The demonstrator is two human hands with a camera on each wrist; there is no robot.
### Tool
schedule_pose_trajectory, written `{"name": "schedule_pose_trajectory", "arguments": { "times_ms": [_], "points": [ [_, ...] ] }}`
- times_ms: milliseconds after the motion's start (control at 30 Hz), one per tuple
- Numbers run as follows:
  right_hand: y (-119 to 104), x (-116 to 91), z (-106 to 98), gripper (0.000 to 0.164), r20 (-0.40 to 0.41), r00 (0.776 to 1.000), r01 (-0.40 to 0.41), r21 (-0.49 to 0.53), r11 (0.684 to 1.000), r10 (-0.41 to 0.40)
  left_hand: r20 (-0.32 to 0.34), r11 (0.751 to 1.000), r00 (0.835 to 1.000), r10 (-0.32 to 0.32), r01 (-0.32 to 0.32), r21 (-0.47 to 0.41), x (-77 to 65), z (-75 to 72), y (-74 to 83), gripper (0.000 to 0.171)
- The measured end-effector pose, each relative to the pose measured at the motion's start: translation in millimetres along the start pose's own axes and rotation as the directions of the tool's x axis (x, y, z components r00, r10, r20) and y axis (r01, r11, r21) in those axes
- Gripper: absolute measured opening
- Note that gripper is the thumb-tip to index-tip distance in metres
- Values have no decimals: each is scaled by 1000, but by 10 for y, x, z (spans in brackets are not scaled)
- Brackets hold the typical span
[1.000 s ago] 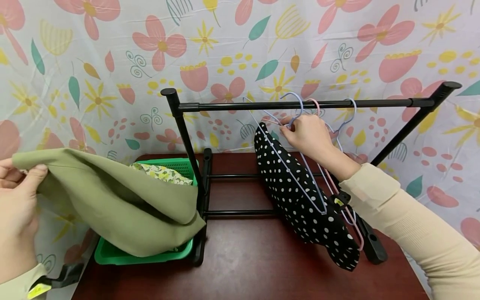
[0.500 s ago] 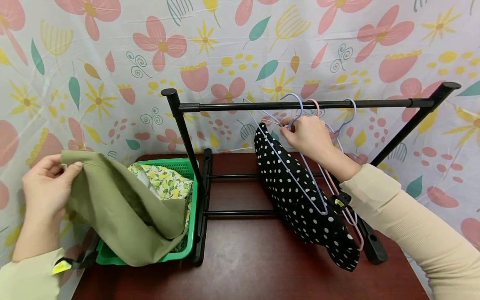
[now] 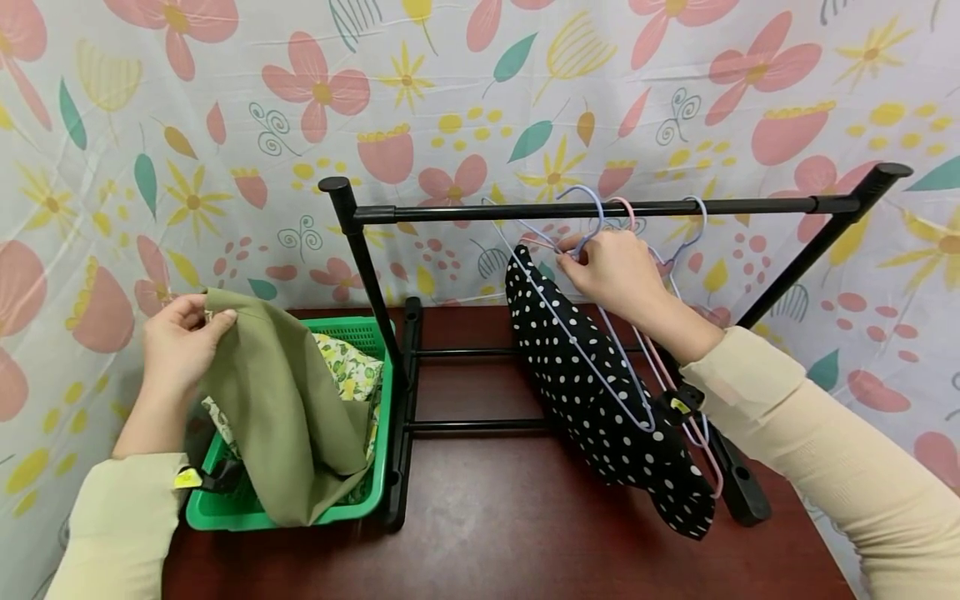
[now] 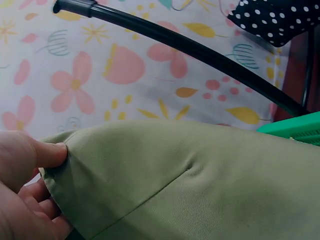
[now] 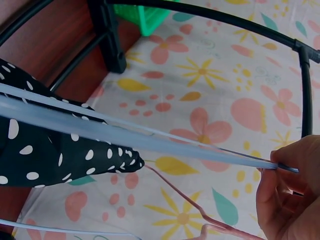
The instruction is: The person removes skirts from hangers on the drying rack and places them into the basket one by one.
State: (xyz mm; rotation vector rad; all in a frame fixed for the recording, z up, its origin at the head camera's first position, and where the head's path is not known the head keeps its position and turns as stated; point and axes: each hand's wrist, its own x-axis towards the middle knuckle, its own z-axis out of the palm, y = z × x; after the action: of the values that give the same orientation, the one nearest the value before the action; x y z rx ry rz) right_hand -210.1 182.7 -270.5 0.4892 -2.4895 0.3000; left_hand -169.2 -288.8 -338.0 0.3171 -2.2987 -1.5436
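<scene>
At the left of the head view my left hand [image 3: 180, 346] pinches the edge of an olive-green cloth garment [image 3: 288, 408], which drapes down over a green basket [image 3: 201, 512]. The left wrist view shows thumb and fingers gripping that cloth's hem, with a seam running across it. My right hand [image 3: 618, 275] pinches a light-blue hanger [image 3: 588, 354] just under its hook, at the black rail. Behind this hanger a black garment with white dots [image 3: 592, 392] hangs from a pink hanger [image 5: 197, 207]. The right wrist view shows the blue hanger's neck between thumb and fingers.
A black garment rack [image 3: 472, 213] stands on a dark red-brown table [image 3: 502, 517]. Another light-blue hanger [image 3: 699, 229] hangs farther right on the rail. Lemon-print cloth [image 3: 348, 367] lies in the basket beside the rack's left leg. A flower-patterned sheet [image 3: 450, 83] covers the wall behind.
My left hand has moved right, bringing the olive-green garment from the far left to over the basket. The right hand stays on the blue hanger.
</scene>
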Motion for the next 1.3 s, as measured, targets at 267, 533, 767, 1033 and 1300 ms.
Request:
{"name": "schedule_pose_trajectory", "arguments": {
  "times_ms": [267,533,767,1033,1300],
  "points": [
    [-26,17,-27,22,49,998,47,34,998,-48,108,995,994,-11,0,95,89,275,-140,18],
    [-82,4,-90,49,67,997,47,16,999,-48,203,981,978,-37,-3,192,110,511,-348,49],
    [-116,33,-168,36,79,995,57,48,997,-61,221,975,972,-83,33,222,136,585,-496,56],
    [-151,25,-262,53,78,992,98,39,994,-101,151,968,984,-98,59,242,97,604,-582,52],
    [-174,59,-341,18,92,979,172,103,980,-182,83,942,996,-19,-10,336,72,584,-653,47]
  ]
}}
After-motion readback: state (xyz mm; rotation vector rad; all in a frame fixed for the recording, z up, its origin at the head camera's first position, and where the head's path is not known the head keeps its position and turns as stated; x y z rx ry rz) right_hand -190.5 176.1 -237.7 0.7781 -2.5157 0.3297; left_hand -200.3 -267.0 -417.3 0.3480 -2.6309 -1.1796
